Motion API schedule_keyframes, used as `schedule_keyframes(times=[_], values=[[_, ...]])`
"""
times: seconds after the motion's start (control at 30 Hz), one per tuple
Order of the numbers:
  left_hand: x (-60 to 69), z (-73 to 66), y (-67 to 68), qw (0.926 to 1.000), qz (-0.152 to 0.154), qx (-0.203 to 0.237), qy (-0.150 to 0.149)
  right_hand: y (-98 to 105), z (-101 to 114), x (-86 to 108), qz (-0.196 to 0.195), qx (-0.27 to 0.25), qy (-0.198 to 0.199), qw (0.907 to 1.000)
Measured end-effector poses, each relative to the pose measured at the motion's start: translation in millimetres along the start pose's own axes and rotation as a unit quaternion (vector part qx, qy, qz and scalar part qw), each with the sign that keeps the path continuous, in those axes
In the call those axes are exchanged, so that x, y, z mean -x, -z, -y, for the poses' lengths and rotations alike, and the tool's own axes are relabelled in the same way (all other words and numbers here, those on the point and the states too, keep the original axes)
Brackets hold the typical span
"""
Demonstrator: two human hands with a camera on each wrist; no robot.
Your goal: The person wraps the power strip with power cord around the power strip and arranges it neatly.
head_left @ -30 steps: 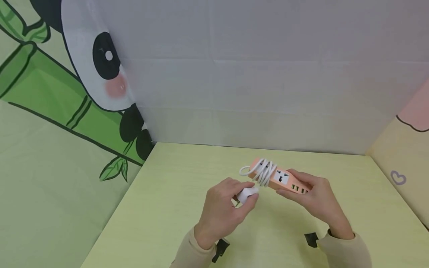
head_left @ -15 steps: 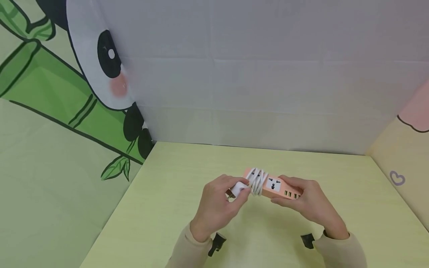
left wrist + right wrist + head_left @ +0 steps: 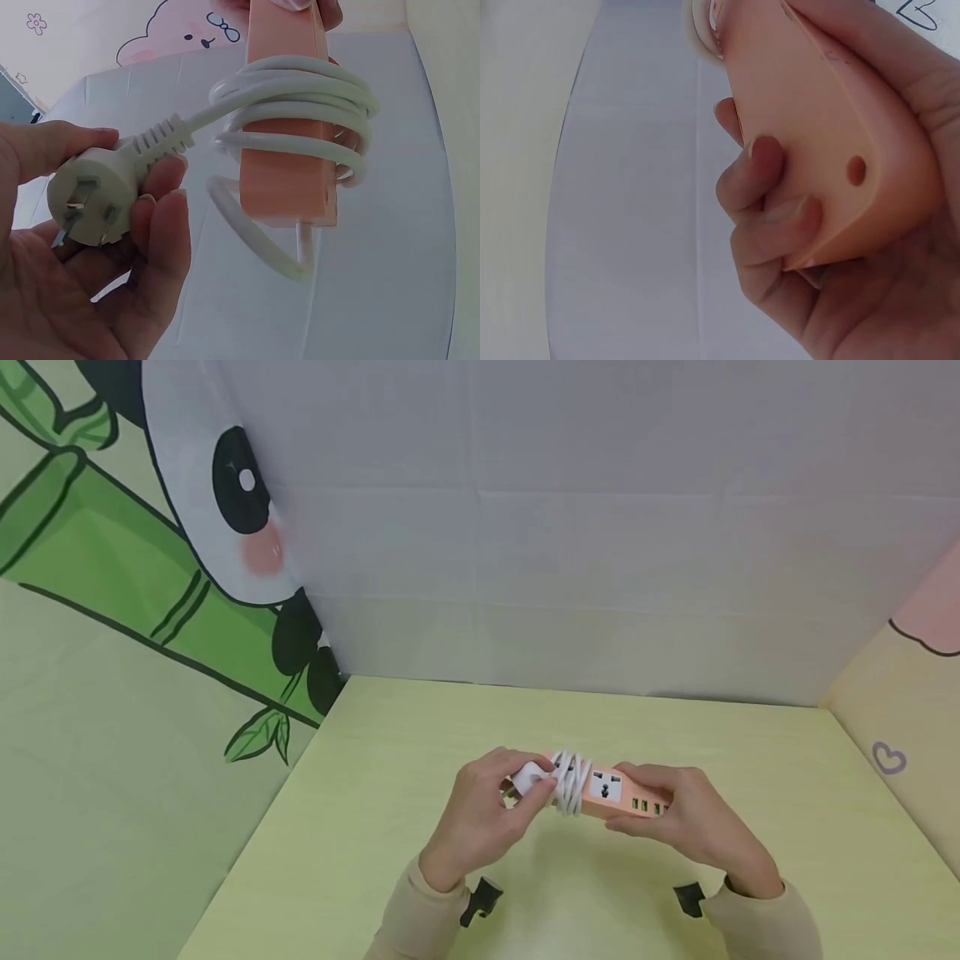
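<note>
An orange power strip (image 3: 592, 810) is held above the table, its right end gripped by my right hand (image 3: 686, 810). In the right wrist view, fingers (image 3: 772, 225) curl round the strip's orange casing (image 3: 802, 112), which has a round hole near its end. A white cord (image 3: 300, 97) is wound in several turns about the strip's other end. My left hand (image 3: 483, 814) pinches the white plug (image 3: 94, 191) at the cord's end between thumb and fingers. The plug's metal prongs point away from the strip. A socket and several USB ports show on the strip's face.
The pale yellow table (image 3: 375, 727) lies under both hands. Behind it stands a grey-white wall (image 3: 585, 560). A green cartoon-printed wall (image 3: 150, 710) rises on the left and a cream one (image 3: 900, 710) on the right. Dark pieces show beside both wrists.
The power strip and both hands have come nearer and shifted left. The left hand, with the plug, now sits closer against the wound cord. Both grips look the same.
</note>
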State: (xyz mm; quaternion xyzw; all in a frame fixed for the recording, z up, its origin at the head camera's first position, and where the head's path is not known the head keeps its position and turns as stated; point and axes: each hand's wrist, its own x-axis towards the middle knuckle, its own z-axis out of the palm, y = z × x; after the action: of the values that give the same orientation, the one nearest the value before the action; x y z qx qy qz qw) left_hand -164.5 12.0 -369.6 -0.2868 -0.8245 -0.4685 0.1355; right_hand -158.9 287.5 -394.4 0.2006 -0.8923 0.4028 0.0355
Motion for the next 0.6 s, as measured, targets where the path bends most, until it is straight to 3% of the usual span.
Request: schedule_keyframes(times=[0.13, 0.33, 0.6], values=[[-1.8, 1.2, -0.7, 0.9993, 0.013, 0.015, 0.033, -2, -2, -0.4, 0.015, -0.017, 0.013, 0.9997], [-4.7, 6.7, -1.6, 0.9984, 0.023, 0.033, 0.039, -9, 0, -3.5, 0.063, 0.000, 0.064, 0.9959], [-8.4, 13.6, -7.8, 0.9925, 0.047, 0.084, 0.075, -6, -2, -2.4, 0.074, -0.011, 0.087, 0.9934]])
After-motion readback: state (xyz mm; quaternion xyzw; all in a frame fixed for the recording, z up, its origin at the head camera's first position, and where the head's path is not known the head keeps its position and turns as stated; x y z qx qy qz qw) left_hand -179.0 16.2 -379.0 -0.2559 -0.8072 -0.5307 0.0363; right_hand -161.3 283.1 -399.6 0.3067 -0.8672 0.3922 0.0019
